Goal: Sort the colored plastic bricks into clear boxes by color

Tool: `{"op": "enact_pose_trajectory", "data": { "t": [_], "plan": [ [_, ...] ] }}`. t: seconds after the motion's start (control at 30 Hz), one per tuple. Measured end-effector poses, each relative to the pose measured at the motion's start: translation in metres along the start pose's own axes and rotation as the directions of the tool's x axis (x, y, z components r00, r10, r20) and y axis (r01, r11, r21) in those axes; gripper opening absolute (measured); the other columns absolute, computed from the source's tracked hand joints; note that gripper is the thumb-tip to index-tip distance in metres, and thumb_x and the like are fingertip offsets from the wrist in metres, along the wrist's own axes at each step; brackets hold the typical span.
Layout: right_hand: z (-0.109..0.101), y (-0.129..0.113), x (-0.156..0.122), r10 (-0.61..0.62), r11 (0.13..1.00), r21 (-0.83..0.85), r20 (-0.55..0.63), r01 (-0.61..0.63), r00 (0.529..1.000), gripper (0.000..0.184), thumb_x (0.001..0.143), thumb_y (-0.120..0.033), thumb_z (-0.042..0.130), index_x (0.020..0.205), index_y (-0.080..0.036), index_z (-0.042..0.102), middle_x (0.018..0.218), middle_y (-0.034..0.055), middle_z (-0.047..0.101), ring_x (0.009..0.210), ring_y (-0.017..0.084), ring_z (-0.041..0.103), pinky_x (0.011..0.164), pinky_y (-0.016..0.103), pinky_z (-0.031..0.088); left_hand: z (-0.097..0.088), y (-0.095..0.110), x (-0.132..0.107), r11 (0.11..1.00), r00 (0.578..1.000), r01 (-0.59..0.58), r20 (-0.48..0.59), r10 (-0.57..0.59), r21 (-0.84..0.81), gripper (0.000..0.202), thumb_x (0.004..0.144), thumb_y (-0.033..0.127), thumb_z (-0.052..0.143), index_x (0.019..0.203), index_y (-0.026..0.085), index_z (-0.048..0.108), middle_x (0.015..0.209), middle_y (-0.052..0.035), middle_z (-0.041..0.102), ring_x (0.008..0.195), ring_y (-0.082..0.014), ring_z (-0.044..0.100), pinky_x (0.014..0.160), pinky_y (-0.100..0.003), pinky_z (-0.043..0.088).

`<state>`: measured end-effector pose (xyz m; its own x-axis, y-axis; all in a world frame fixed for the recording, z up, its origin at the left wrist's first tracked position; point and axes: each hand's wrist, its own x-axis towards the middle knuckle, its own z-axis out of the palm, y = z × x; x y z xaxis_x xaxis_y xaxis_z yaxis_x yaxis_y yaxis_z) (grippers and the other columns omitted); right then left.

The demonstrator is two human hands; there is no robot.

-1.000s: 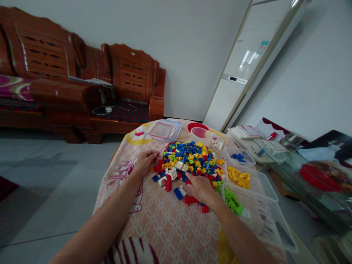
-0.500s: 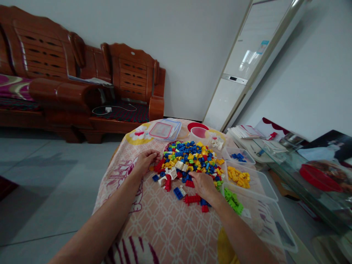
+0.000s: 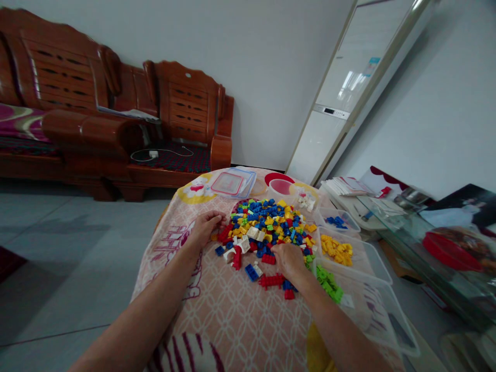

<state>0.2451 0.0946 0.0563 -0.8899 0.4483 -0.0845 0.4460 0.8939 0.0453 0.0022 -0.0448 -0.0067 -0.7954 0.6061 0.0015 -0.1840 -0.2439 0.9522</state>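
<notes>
A heap of mixed building blocks [image 3: 267, 212] in blue, yellow, red, green and white covers the middle of the cloth-covered table. My left hand [image 3: 208, 226] rests at the heap's left edge beside some red blocks [image 3: 226, 233], fingers loosely bent and slightly apart, with nothing seen in them. At the heap's near right side is my right hand [image 3: 290, 262], its fingers drawn together and pointing into the blocks. Its fingertips are partly hidden, so I cannot make out what they hold. Close by lie a red block [image 3: 268, 259] and a blue block [image 3: 251, 273].
Along the right stand clear bins with blue blocks [image 3: 336, 222], yellow blocks [image 3: 336, 250] and green blocks [image 3: 328, 284]. White blocks [image 3: 306, 200] lie at the back, by a pink-lined tub [image 3: 281, 187]. Box lids [image 3: 232, 183] rest at the back left. A glass table [image 3: 418, 253] stands at right.
My right hand has shifted slightly to the right, with its fingertips drawn closer together. My left hand has stayed in place.
</notes>
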Motion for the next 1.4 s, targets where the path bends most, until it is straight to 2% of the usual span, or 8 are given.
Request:
{"op": "enact_pose_trajectory", "data": {
  "t": [0.23, 0.7, 0.8, 0.93, 1.07, 1.13, 1.2, 1.4],
  "plan": [
    [0.016, 0.003, 0.003, -0.017, 0.997, -0.075, -0.017, 0.016, 1.0, 0.029, 0.094, -0.022, 0.04, 0.093, -0.02, 0.069, 0.084, 0.0101, 0.073, 0.082, 0.022, 0.069, 0.069, 0.027, 0.046, 0.002, 0.003, -0.002, 1.0, 1.0, 0.005, 0.004, -0.005, -0.017, 0.03, 0.059, 0.033, 0.074, 0.078, 0.011, 0.065, 0.072, -0.0057, 0.066, 0.06, -0.0126, 0.06, 0.055, -0.023, 0.047],
    [-0.003, 0.004, -0.007, -0.033, 0.97, 0.237, -0.082, 0.051, 0.996, 0.014, 0.084, -0.021, 0.053, 0.08, -0.018, 0.066, 0.085, 0.0068, 0.072, 0.085, 0.018, 0.067, 0.073, 0.025, 0.044, -0.002, -0.001, 0.002, 1.0, 1.0, -0.01, 0.0, 0.01, 0.011, 0.03, 0.061, 0.033, 0.073, 0.08, 0.011, 0.066, 0.075, -0.007, 0.067, 0.062, -0.0144, 0.061, 0.056, -0.025, 0.048],
    [-0.009, 0.01, -0.009, -0.036, 0.889, 0.455, -0.049, 0.055, 0.998, 0.015, 0.08, -0.018, 0.054, 0.07, -0.017, 0.065, 0.073, 0.0039, 0.071, 0.074, 0.016, 0.067, 0.068, 0.023, 0.046, -0.001, -0.001, 0.001, 1.0, 1.0, -0.003, 0.008, 0.003, -0.006, 0.029, 0.061, 0.032, 0.073, 0.081, 0.011, 0.066, 0.074, -0.0066, 0.067, 0.061, -0.0136, 0.061, 0.056, -0.024, 0.048],
    [-0.01, 0.034, -0.001, 0.085, 0.619, 0.762, 0.178, -0.192, 0.98, 0.01, 0.073, -0.019, 0.054, 0.071, -0.016, 0.063, 0.054, 0.0008, 0.064, 0.049, 0.015, 0.063, 0.049, 0.022, 0.048, -0.001, -0.001, 0.0, 1.0, 1.0, -0.005, 0.003, 0.005, -0.008, 0.029, 0.062, 0.03, 0.072, 0.082, 0.011, 0.066, 0.075, -0.0067, 0.067, 0.062, -0.0135, 0.061, 0.056, -0.024, 0.048],
    [-0.018, 0.075, 0.014, 0.473, 0.335, 0.942, -0.147, -0.023, 0.869, 0.034, 0.069, -0.03, 0.059, 0.097, -0.011, 0.066, 0.074, 0.0077, 0.072, 0.065, 0.02, 0.069, 0.062, 0.031, 0.057, -0.001, -0.002, 0.001, 1.0, 1.0, -0.011, 0.003, 0.011, -0.006, 0.029, 0.062, 0.031, 0.072, 0.081, 0.011, 0.066, 0.075, -0.0069, 0.067, 0.063, -0.0141, 0.062, 0.057, -0.024, 0.049],
    [-0.024, 0.095, 0.019, 0.6, 0.342, 0.924, -0.353, 0.169, 0.718, 0.056, 0.069, -0.035, 0.062, 0.118, -0.01, 0.059, 0.097, 0.0121, 0.072, 0.083, 0.023, 0.07, 0.077, 0.037, 0.056, -0.001, -0.002, 0.002, 1.0, 1.0, -0.01, 0.008, 0.01, -0.001, 0.029, 0.062, 0.032, 0.072, 0.08, 0.011, 0.066, 0.075, -0.0067, 0.067, 0.062, -0.0141, 0.061, 0.057, -0.025, 0.049],
    [-0.027, 0.107, 0.019, 0.61, 0.399, 0.887, -0.446, 0.232, 0.655, 0.066, 0.069, -0.035, 0.063, 0.129, -0.011, 0.053, 0.108, 0.0138, 0.07, 0.093, 0.024, 0.068, 0.086, 0.041, 0.053, -0.001, -0.002, 0.002, 1.0, 1.0, -0.006, 0.011, 0.006, 0.003, 0.029, 0.061, 0.032, 0.073, 0.08, 0.011, 0.066, 0.074, -0.0065, 0.067, 0.062, -0.0139, 0.061, 0.056, -0.024, 0.048],
    [-0.025, 0.099, 0.01, 0.482, 0.559, 0.823, -0.42, 0.099, 0.769, 0.042, 0.076, -0.035, 0.055, 0.109, -0.012, 0.067, 0.094, 0.0113, 0.073, 0.082, 0.023, 0.069, 0.079, 0.038, 0.054, 0.0, 0.001, 0.0, 1.0, 1.0, -0.004, -0.003, 0.004, 0.016, 0.029, 0.06, 0.032, 0.073, 0.08, 0.011, 0.066, 0.075, -0.0073, 0.067, 0.062, -0.0144, 0.061, 0.055, -0.024, 0.049]
  ]
}}
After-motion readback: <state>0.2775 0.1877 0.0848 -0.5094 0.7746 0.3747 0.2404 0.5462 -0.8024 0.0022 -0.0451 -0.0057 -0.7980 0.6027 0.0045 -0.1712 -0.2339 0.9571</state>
